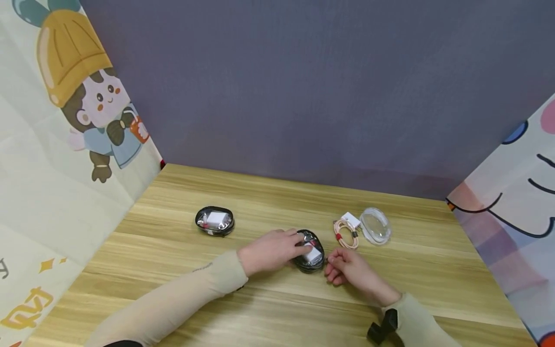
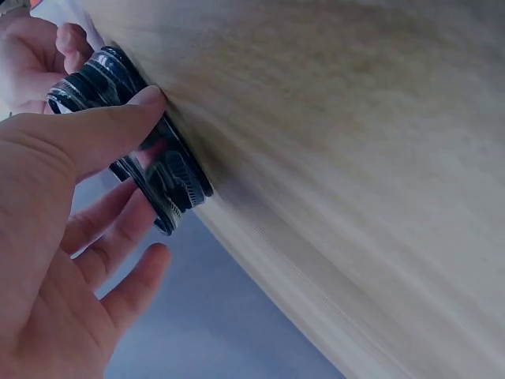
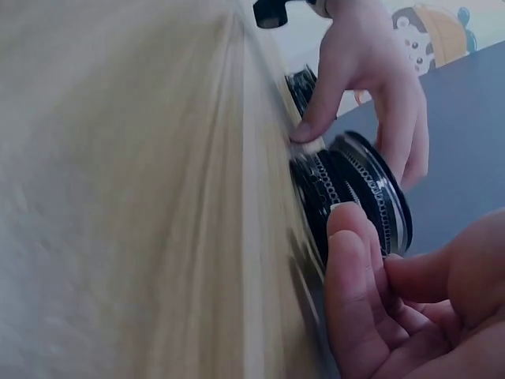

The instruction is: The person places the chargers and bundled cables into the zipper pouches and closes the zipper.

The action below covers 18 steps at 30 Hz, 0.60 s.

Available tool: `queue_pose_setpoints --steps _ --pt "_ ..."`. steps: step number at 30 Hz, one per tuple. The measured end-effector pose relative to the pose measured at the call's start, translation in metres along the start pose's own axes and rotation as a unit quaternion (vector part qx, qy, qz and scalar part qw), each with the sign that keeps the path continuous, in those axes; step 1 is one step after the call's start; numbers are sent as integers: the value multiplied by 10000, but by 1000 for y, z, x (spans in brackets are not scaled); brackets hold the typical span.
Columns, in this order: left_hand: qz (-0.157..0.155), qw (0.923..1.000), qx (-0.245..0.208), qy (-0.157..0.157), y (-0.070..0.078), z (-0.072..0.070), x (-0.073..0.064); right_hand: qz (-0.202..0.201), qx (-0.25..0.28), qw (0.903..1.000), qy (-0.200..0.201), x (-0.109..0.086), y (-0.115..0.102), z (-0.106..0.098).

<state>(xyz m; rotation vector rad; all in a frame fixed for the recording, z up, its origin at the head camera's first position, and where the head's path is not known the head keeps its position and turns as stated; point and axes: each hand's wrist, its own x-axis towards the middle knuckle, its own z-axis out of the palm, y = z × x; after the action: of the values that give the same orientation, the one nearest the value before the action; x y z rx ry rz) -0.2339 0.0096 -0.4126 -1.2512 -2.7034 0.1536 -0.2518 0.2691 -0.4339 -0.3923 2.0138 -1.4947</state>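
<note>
A small oval black zip case (image 1: 309, 253) with a clear top lies on the wooden table; a white block shows through it. My left hand (image 1: 275, 250) steadies this case from its left, thumb at the near side and fingers over its top. In the left wrist view the left hand (image 2: 71, 181) has its thumb across the case (image 2: 170, 170). At the case's right edge, my right hand (image 1: 351, 270) has thumb and forefinger pinched together. The right wrist view shows the right hand (image 3: 410, 300) pinching at the zipped side; the zip pull is largely hidden by the fingertips.
A similar black zip case (image 1: 214, 220) lies to the left. Behind the right hand are a coiled pinkish cable (image 1: 346, 234) with a red tie, a white charger plug (image 1: 351, 220) and a clear white-rimmed oval case (image 1: 375, 225). A grey panel (image 1: 303, 96) borders the table's back.
</note>
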Motion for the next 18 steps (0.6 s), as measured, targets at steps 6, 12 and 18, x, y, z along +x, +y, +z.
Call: queue_pose_setpoints --steps 6,12,18 --pt "297 9989 37 366 2 0 1 -56 -17 9999 113 9 1 -5" --pt "542 9974 37 481 1 3 4 -49 -97 9999 30 14 2 -7" --pt "602 9981 -91 -88 1 3 9 -56 -192 9998 -25 14 2 -8"
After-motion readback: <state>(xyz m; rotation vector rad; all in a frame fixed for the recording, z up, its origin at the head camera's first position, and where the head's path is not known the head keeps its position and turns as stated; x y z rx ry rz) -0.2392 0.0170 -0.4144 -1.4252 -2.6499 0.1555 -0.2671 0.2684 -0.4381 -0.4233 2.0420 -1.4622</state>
